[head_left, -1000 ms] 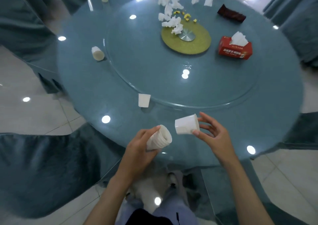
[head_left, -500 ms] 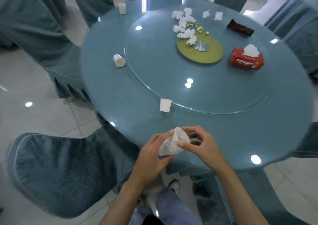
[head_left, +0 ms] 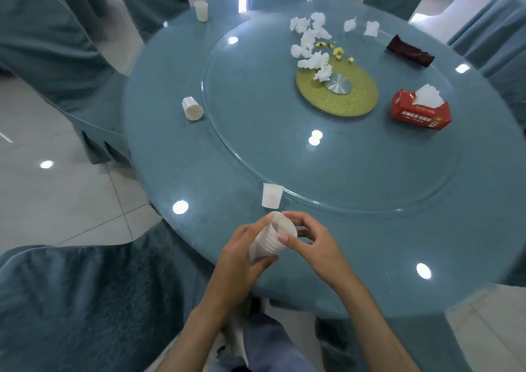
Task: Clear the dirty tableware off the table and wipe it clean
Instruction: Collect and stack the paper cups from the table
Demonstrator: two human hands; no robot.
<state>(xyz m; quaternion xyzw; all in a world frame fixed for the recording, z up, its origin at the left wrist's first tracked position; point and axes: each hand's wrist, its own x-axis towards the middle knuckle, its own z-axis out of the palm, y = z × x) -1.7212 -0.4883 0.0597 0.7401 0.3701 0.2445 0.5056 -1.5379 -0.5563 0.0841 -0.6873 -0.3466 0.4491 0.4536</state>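
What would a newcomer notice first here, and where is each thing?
At the near edge of the table, the left hand grips a stack of white cups and the right hand pinches its top rim. Crumpled tissues lie on the far side of the turntable, with a red tissue box to their right. Three loose cups stand out: one upright beyond the hands, one on its side at the left, one at the far edge.

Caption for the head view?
Clearing up: left hand grips a cup stack, right hand pinches its rim; three loose cups, tissues and a tissue box sit on the table.
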